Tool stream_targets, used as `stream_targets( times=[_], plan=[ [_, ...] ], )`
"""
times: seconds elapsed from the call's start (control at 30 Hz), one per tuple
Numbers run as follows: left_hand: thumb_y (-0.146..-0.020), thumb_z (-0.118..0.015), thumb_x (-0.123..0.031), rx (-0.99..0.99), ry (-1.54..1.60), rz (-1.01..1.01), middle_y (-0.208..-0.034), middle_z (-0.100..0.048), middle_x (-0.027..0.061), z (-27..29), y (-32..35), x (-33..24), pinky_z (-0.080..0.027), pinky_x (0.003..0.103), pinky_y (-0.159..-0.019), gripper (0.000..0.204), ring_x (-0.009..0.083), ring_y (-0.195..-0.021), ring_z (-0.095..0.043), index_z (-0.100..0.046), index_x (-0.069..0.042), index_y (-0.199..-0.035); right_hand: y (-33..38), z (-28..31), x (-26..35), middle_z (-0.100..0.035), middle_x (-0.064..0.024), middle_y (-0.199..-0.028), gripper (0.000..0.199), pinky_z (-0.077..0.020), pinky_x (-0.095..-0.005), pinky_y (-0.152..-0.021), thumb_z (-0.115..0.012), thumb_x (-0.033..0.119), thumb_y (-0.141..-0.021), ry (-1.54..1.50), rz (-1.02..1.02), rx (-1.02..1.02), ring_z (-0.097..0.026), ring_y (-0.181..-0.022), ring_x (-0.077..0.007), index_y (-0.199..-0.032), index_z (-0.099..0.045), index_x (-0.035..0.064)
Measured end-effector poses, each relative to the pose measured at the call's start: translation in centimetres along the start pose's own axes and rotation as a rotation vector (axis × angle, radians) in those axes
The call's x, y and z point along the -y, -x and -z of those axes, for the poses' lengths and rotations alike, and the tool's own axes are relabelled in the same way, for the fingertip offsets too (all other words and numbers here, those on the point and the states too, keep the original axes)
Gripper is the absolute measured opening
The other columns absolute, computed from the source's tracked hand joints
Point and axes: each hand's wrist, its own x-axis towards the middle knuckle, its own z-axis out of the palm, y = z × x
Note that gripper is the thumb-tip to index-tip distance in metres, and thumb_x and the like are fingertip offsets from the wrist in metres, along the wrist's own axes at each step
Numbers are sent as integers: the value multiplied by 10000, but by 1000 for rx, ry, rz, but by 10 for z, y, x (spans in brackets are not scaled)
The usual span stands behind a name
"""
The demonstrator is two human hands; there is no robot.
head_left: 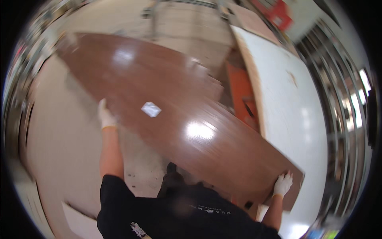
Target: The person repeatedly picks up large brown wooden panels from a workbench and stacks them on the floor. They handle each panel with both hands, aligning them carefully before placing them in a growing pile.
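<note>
Black shirt (175, 217) foremost, brown panel (171, 91) lies against left hand (106, 114), under right hand (283, 184).

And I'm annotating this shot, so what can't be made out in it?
All in the head view:
- Brown panel's underside: hidden by its own upper face.
- Left hand: blur hides exactly how it meets the panel.
- Pale label: too small and blurred for details.
- Orange object: partly covered by the panel.
- Colourful items, lower right: blurred, cut off by the picture's edge.

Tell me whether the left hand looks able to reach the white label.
Probably yes: nothing covers the label, and only bare panel lies between it and the left hand, though that hand must first leave the edge.
</note>
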Motion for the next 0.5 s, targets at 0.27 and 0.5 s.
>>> stream_targets(
  times=[0.27,0.5],
  plan=[
    [-1088,-598,-325,-84,-85,-85,-1486,-645,130,-16,85,64,-491,478,-1166,527,319,-1355,-616,-568,-2,-1504,-1,-37,-220,-615,-277,-1505,637,-436,-485,-1195,-506,363,-1042,-136,-355,67,-562,-1408,-447,-1557,-543,-10],
    [-1081,-646,-287,-12,-200,106,-1447,-638,110,-84,310,205,-507,508,-1122,529,302,-1347,-602,-540,-28,-1529,-58,-45,-254,-713,-319,-1255,521,-508,-570,-1036,-477,374,-1025,-115,-325,68,-668,-1170,-509,-1197,-720,-53]
  ],
)
